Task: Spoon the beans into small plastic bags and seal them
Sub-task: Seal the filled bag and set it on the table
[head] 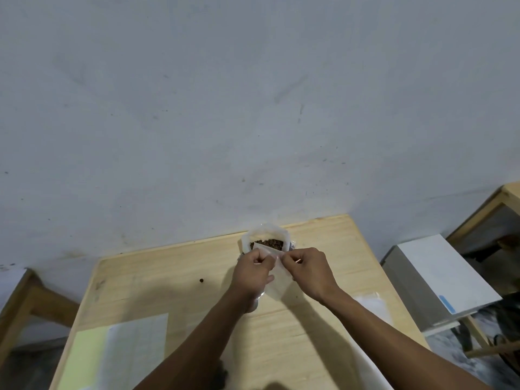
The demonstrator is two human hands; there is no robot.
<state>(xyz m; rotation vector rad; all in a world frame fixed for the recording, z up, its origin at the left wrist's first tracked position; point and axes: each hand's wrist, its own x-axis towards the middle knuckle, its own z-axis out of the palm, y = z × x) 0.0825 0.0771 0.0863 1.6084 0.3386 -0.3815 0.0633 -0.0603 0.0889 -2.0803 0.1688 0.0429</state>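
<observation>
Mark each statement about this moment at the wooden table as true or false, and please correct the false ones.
1. Both hands pinch the top edge of a small clear plastic bag. True: the left hand and the right hand meet at its top.
2. The container of beans stands at the far edge of the table, beyond the hands. True.
3. A single loose bean lies to the right of the right hand. False: it lies left of the left hand.
4. The small bag in the hands is full of beans. False: it looks empty and see-through.
5. The table is bare metal. False: it is light wood.
</observation>
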